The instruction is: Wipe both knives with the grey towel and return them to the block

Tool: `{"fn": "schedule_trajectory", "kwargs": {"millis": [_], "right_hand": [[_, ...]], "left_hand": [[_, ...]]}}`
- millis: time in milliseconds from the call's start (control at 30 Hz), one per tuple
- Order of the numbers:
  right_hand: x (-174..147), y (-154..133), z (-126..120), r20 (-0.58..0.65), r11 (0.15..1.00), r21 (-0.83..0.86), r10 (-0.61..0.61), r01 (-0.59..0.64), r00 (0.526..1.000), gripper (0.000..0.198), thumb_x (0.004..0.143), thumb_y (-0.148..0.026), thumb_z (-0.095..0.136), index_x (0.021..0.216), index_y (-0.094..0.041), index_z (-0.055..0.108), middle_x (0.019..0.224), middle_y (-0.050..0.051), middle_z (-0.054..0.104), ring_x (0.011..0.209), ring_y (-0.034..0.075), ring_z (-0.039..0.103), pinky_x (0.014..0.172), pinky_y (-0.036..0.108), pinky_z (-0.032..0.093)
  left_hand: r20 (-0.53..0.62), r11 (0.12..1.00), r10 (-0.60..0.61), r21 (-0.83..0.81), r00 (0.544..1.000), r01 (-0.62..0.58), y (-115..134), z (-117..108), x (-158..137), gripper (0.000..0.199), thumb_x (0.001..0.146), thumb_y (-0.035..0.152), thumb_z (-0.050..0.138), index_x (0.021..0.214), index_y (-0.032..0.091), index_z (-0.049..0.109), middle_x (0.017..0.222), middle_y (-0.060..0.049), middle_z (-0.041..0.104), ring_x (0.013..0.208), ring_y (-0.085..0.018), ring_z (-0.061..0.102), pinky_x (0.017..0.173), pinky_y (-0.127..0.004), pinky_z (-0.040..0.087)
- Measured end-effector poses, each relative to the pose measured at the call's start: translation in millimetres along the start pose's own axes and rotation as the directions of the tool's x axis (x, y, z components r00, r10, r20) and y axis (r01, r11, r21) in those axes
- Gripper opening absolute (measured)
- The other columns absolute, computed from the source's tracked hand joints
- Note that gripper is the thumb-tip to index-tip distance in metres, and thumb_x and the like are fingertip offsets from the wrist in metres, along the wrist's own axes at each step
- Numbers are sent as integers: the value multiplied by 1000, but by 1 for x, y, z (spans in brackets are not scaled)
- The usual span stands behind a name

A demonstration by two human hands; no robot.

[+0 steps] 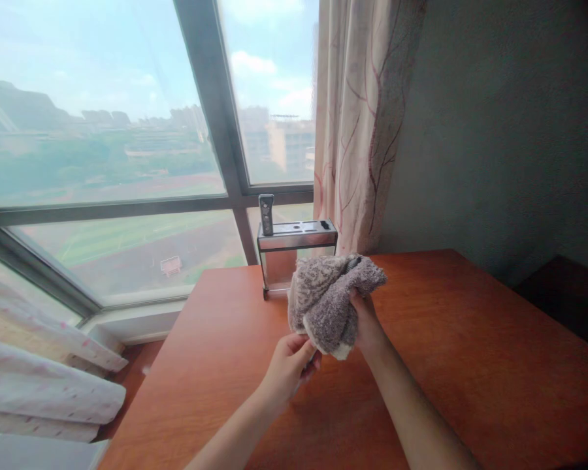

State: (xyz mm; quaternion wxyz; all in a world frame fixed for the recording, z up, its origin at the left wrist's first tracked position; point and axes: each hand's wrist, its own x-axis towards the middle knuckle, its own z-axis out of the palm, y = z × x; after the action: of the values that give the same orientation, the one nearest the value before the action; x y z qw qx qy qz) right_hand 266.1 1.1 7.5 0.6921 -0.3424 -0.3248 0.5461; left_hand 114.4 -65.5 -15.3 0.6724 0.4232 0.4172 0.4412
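Grey, fluffy cloth with pale edges is held up in front of the upright, silver-framed rack, bunched in the right hand, its lower edge pinched by the left hand. Good handling likely means keeping loose folds off the rack.

Both forearms, bare, slant inward over the tabletop, the left forearm on the side of its left edge, the right forearm opposite. The left hand sits lower in view, its thumb laid over fingers curled beneath in a closed grip. The right hand is raised nearer the far edge, also gripping (most of its fingers are hidden). The wrists look nearly straight, and the two hands are near each other but apart.
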Motion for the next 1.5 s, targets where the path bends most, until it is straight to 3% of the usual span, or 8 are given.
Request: {"fn": "schedule_trajectory", "kwargs": {"millis": [133, 267, 433, 700, 833, 967, 1100, 1500], "right_hand": [[-2, 0, 11, -98, 998, -57, -21, 16, 995, 37, 60, -40, 79, 89, -20, 67, 87, 2, 73, 82, 21, 67, 70, 30, 52], [-1, -4, 16, -160, 990, -105, -108, 92, 981, 32, 67, -40, 75, 90, -18, 68, 90, 3, 74, 88, 21, 66, 74, 29, 51], [3, -7, 6, -170, 971, -202, -166, 131, 971, 35, 68, -46, 74, 87, -17, 70, 84, 3, 74, 82, 21, 66, 72, 29, 49], [8, -7, -1, -209, 959, -251, -186, 131, 960, 38, 66, -46, 75, 87, -15, 72, 84, 4, 75, 78, 22, 66, 70, 31, 48], [9, -4, 2, -211, 996, -71, -72, 58, 975, 41, 62, -43, 79, 92, -17, 70, 83, 3, 74, 74, 20, 67, 67, 31, 51], [5, -2, 3, -101, 996, 92, 31, -22, 994, 42, 61, -46, 79, 93, -21, 67, 86, 1, 74, 76, 20, 68, 68, 31, 54], [2, -2, 2, 70, 992, 26, 123, -125, 990, 46, 54, -46, 83, 91, -22, 68, 85, 2, 75, 78, 23, 69, 70, 35, 55], [9, -1, -1, -59, 985, -169, -57, 46, 997, 31, 62, -40, 80, 84, -20, 70, 83, 3, 76, 75, 20, 68, 68, 31, 52]], "left_hand": [[-105, 927, 241, 319, 965, -197, 0, -4, 1, 43, 83, 54, 56, 65, 14, 60, 56, -1, 52, 48, -9, 39, 46, -21, 29], [-47, 775, 422, 537, 905, -333, 5, -5, -2, 29, 83, 44, 60, 81, 16, 67, 74, -3, 59, 67, -15, 49, 61, -23, 38], [29, 951, 195, 240, 980, -196, 0, -4, 0, 36, 85, 49, 55, 80, 14, 61, 55, 6, 35, 48, -7, 28, 44, -19, 22], [123, 999, -10, -52, 992, 17, -1, -1, -1, 40, 80, 55, 61, 73, 16, 52, 49, 7, 41, 36, -3, 21, 34, -18, 12], [135, 997, -3, -75, 991, 13, 3, -2, 0, 39, 83, 54, 58, 76, 17, 50, 49, 6, 45, 37, -4, 25, 35, -17, 13], [70, 998, 52, -48, 996, -49, 6, -5, 3, 38, 80, 53, 63, 83, 17, 51, 53, 4, 52, 39, -4, 30, 38, -16, 16], [49, 999, 21, -32, 999, -20, 8, -9, 2, 42, 76, 56, 65, 76, 17, 51, 57, 4, 52, 36, -2, 32, 36, -17, 16], [66, 990, -24, -137, 998, 32, 8, 0, 0, 42, 76, 56, 65, 77, 19, 46, 52, 8, 43, 38, -3, 29, 36, -15, 13]]}}
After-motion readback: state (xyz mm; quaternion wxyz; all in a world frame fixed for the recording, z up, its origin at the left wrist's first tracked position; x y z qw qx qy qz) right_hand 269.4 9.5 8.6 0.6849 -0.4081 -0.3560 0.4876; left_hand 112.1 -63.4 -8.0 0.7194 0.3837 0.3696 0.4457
